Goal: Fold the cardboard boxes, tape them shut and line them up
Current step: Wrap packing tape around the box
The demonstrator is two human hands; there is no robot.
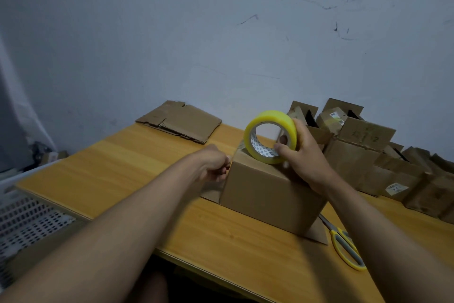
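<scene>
Bench (137, 162): a yellow wooden top that carries everything; it spreads out on all sides beneath both sets of fingers.
Finished boxes (363, 152): a cluster of folded cardboard boxes against the wall, well beyond the right fingers and to their right; whether they form a tidy row I cannot tell.
Box in hand (267, 194): an upright cardboard box between the two hands, its top edge just under the right fingers and its left corner against the left fingers. A loose bottom flap pokes out at its near right corner.
Flat cardboard (179, 122): unfolded blanks lying by the wall, well apart from the left fingers, beyond them.
Tape roll (270, 136): a yellow roll standing on edge on the box top, with a faint clear strip that seems to run from it toward the left corner.
Scissors (345, 245): yellow-handled, flat on the bench, near the box and below the right wrist.
Right hand (302, 155): fingers curled round the roll, thumb inside the core, gripping it.
Left hand (213, 162): fingers bunched at the box's upper left corner, apparently pinching or pressing the tape end; the contact is blurred.
Risk: if the left fingers slip, the tape end could lift and stick to itself; a skewed pull of the roll could lay the strip off the seam, and the light box could tip or slide.
</scene>
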